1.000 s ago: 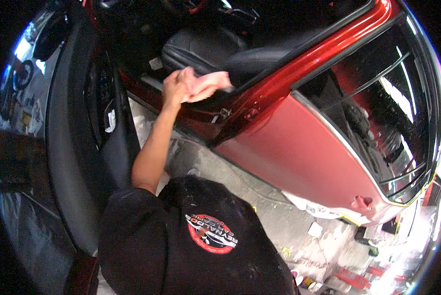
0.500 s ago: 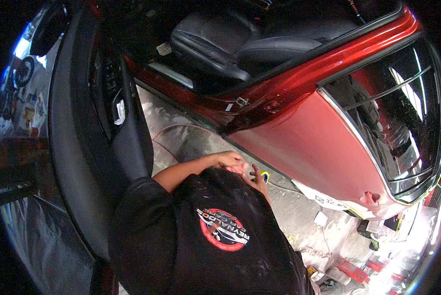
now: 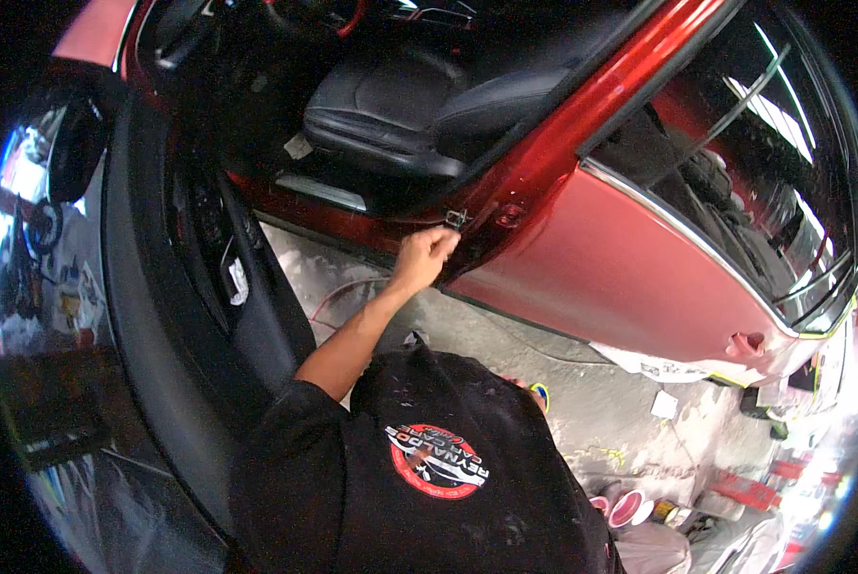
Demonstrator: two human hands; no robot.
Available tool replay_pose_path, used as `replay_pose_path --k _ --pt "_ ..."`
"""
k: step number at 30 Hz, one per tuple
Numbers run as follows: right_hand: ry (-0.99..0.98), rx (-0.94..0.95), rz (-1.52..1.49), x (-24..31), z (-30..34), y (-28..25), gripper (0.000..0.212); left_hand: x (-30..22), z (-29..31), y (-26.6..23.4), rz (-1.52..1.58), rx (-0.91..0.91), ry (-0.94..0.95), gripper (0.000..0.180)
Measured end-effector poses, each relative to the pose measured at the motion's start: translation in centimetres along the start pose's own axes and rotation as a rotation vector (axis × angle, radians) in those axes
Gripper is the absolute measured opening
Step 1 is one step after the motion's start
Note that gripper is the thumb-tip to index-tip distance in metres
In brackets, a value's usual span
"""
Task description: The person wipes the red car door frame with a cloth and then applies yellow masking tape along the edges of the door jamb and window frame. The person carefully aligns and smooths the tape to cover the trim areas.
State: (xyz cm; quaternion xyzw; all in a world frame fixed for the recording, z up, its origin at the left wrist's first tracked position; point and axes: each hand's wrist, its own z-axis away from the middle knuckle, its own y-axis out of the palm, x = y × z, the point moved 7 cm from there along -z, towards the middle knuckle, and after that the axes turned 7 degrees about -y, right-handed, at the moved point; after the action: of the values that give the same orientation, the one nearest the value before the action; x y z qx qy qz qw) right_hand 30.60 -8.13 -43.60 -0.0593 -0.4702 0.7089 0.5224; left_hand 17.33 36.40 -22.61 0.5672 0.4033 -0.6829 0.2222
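My left hand (image 3: 427, 256) is stretched out to the red door pillar (image 3: 486, 196), just below the metal latch striker (image 3: 457, 218). Its fingers are curled together against or close to the painted edge; whatever they may hold is too small to make out. Only a sliver of my right hand (image 3: 538, 402) shows beside my black shirt, next to a yellow-edged, ring-like thing (image 3: 542, 393). The fingers of that hand are hidden. Right of the pillar, the rear door (image 3: 620, 258) has a dull, pinkish-red surface.
The open front door (image 3: 152, 316) stands at my left, and a black seat (image 3: 381, 110) is inside the car. A thin hose (image 3: 338, 292) lies on the concrete floor. Pink-stained containers (image 3: 630, 509) and a white sheet (image 3: 664, 405) are at lower right.
My hands were together in front of my chest. The left has moved up and away to the door pillar; the right has dropped down beside my shirt. The view has shifted.
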Motion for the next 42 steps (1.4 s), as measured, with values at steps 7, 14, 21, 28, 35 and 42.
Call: replay_pose_path --k 7,14,21,28,35,42 --pt "0.055 -0.018 0.077 -5.9 0.8 4.1 0.055 -15.1 -3.4 -3.0 -0.024 -0.222 0.373 0.039" --pt "0.124 -0.041 0.058 -14.0 -1.7 10.9 0.061 -16.1 -4.9 2.6 0.047 0.001 0.259 0.035" --pt "0.113 -0.044 0.105 -14.4 -1.0 11.8 0.056 -11.8 -1.5 4.0 -0.016 -0.146 0.458 0.023" --pt "0.084 -0.055 0.041 -11.4 -0.8 8.4 0.05 -1.8 1.5 5.8 -0.323 -0.235 0.558 0.021" --pt "0.266 0.097 -0.052 1.1 4.6 -0.1 0.048 28.0 8.7 7.5 -0.749 0.755 -0.234 0.036" --pt "0.137 -0.161 -0.194 0.4 5.4 0.6 0.073 42.9 18.6 4.8 -0.234 0.88 -0.239 0.04"
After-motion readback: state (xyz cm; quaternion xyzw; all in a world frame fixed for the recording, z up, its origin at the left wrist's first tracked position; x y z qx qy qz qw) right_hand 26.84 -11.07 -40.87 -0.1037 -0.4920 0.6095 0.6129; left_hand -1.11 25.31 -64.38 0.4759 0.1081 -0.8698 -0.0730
